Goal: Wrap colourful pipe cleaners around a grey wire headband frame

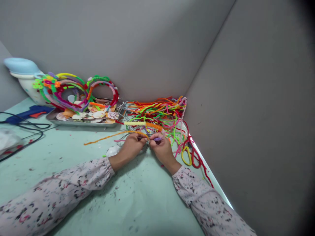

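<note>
My left hand [133, 144] is closed in a pinch on an orange pipe cleaner [105, 138], whose loose end stretches out to the left above the table. Close beside it, my right hand [162, 148] grips a headband [135, 123] with its fingers curled in. Fuzzy pipe cleaner wraps the band in red, pale yellow, orange, pink and purple sections. The band arches just beyond both hands, and its purple part [157, 139] shows at the right fingertips. Thumbs and fingers nearly meet, so the exact contact between pipe cleaner and band is hidden.
Behind the hands lies a heap of colourful pipe cleaners [159, 109]. Scissors with yellow and red handles [186, 156] rest at the right edge. A metal tray [81, 123] holds shells under finished headbands [73, 77]. Farther left are a blue glue gun [22, 115], its cord and a white-and-blue container [27, 77].
</note>
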The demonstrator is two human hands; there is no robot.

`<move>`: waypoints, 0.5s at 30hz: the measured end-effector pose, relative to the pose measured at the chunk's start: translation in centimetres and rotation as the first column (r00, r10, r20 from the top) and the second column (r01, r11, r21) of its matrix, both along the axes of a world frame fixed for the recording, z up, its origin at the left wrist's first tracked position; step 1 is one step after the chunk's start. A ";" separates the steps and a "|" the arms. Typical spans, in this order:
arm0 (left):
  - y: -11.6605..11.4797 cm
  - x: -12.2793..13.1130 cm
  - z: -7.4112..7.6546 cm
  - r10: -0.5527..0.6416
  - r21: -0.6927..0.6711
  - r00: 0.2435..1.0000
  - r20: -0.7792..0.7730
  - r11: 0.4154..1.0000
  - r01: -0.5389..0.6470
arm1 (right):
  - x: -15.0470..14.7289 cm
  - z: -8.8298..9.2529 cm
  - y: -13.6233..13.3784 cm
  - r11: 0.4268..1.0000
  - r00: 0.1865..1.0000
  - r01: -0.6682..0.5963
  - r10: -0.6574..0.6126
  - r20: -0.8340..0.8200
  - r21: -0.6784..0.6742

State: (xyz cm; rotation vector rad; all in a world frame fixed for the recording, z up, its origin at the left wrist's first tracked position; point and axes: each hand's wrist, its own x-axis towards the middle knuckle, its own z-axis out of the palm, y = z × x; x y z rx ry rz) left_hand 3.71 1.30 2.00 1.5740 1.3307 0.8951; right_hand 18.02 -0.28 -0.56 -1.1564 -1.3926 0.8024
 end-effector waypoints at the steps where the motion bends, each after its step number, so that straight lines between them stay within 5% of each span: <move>1: 0.0 0.0 0.1 0.001 -0.007 1.000 0.002 1.000 -0.001 | 0.0 0.0 0.0 1.000 1.000 0.004 -0.004 0.008 0.014; 15: -0.3 0.3 0.3 0.079 -0.097 0.996 0.046 0.993 -0.075 | 0.1 -0.5 -0.2 0.988 0.987 -0.003 -0.022 0.159 0.155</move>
